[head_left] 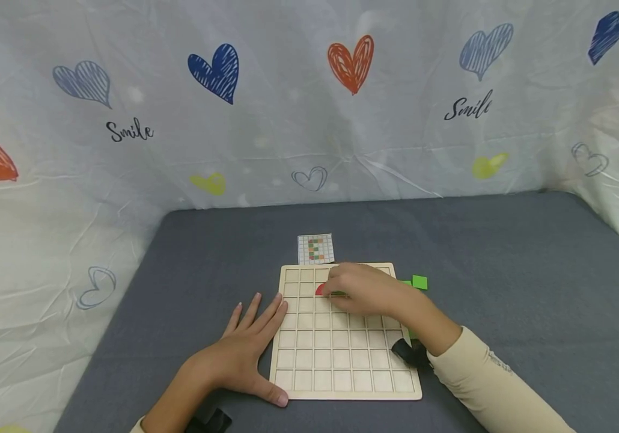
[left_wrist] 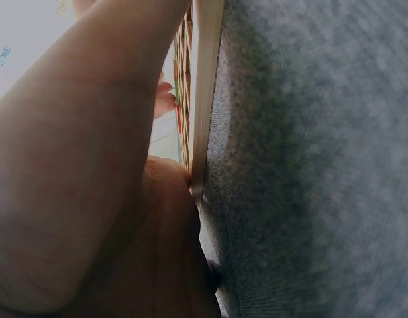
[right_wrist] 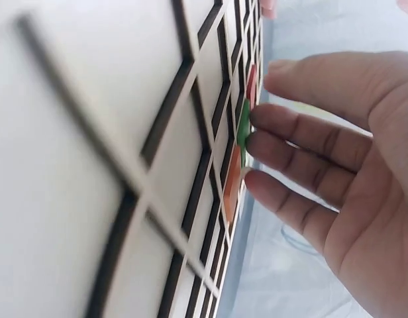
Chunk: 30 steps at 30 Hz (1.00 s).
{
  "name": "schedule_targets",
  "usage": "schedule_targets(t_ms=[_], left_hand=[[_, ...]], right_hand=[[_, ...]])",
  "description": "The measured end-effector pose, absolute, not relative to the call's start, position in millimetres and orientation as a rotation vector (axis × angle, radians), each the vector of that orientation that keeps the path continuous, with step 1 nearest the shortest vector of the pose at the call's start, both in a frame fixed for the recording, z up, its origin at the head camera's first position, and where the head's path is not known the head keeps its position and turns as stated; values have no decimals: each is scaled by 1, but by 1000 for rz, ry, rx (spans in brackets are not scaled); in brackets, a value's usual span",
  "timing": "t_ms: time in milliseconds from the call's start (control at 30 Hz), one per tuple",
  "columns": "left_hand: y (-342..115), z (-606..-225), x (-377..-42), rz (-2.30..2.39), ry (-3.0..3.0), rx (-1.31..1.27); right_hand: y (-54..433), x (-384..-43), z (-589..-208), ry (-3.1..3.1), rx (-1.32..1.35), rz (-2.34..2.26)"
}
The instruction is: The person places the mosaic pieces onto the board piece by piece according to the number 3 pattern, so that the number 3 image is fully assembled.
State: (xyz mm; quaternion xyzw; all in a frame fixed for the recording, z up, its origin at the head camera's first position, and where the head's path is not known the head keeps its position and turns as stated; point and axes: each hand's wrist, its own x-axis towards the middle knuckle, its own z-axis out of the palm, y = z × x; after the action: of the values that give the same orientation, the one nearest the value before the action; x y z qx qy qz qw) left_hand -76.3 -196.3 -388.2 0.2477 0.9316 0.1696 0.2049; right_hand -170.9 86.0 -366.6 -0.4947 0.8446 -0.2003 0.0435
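A pale wooden board (head_left: 323, 379) with a grid of square cells lies on the grey cloth. My right hand (head_left: 360, 290) is over its upper part, fingers slightly bent. In the right wrist view, its fingertips touch a green tile (right_wrist: 244, 124) in the grid, and the thumb tip is beside a red piece (right_wrist: 252, 85). An orange tile (right_wrist: 233, 185) sits on the near side of the green one. My left hand (head_left: 240, 355) rests with fingers spread at the board's left edge, its thumb by the lower left corner. In the left wrist view, the forearm hides most of the board.
A small card (head_left: 303, 249) with a coloured grid pattern lies just behind the board. Green tiles (head_left: 420, 282) lie beside the board's right edge, partly hidden by the right arm. A black wrist device (head_left: 408, 352) hangs over the lower right cells. A white curtain (head_left: 277, 120) stands behind the table.
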Motion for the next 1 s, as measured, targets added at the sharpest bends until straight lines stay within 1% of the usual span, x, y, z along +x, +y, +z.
schedule_targets(t_ms=[233, 567, 1000], left_hand=[[-197, -388, -76, 466, 2607, 694], [-197, -388, -76, 477, 2606, 710], [-197, -388, -76, 480, 2603, 707]], right_hand=[[107, -164, -369, 2579, -1493, -704], [143, -162, -374, 2598, -1412, -852], [183, -163, -377, 2702, -1278, -821]])
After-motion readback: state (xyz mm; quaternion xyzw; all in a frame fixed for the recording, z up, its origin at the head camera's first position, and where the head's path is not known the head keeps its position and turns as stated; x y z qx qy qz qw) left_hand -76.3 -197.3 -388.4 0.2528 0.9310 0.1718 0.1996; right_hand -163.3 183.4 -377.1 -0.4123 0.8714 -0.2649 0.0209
